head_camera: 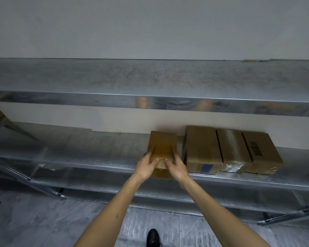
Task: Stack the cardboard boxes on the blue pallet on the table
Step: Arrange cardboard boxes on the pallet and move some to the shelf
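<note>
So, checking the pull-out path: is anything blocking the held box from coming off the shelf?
Nothing visible. The left hand and right hand grip the small box on the shelf; the other boxes sit beside it.

Small box (162,147) left of boxes (230,150)

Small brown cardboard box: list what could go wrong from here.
The small brown cardboard box overhangs the grey metal shelf; the left hand and right hand grip only its near end, so it might tip and drop toward the black shoe. It could also scrape the larger tan cardboard box beside it.
</note>
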A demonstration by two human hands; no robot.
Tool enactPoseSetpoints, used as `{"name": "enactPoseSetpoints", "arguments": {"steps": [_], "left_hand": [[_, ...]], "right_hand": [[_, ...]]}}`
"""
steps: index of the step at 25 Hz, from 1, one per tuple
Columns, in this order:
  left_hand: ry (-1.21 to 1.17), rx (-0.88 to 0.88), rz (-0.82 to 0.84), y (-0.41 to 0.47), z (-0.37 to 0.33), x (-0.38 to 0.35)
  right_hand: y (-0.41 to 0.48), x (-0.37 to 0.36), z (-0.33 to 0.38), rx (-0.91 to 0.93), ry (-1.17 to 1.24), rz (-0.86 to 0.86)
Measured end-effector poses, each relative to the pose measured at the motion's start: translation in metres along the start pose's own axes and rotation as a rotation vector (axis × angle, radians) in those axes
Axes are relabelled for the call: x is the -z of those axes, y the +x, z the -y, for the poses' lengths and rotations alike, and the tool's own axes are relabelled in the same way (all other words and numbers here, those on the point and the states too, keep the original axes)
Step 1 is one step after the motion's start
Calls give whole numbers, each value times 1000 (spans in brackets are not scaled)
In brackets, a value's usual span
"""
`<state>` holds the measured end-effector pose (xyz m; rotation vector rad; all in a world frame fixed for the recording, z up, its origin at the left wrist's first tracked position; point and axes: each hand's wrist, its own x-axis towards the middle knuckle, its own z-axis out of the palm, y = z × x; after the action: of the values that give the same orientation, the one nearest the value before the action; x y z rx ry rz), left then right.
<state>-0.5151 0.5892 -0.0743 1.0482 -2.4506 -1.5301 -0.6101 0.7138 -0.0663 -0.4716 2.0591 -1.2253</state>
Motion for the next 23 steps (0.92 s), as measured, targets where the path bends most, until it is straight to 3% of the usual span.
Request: {"name": "enactPoseSetpoints", "arguments": {"steps": [12, 23], "left_hand": [[-97, -72, -50, -53, 0, 55], [-117, -273, -99, -161, 23, 180]], "right_hand": [[-46, -24, 44, 144, -11, -86], [-159, -123, 125, 339, 18, -181]]}}
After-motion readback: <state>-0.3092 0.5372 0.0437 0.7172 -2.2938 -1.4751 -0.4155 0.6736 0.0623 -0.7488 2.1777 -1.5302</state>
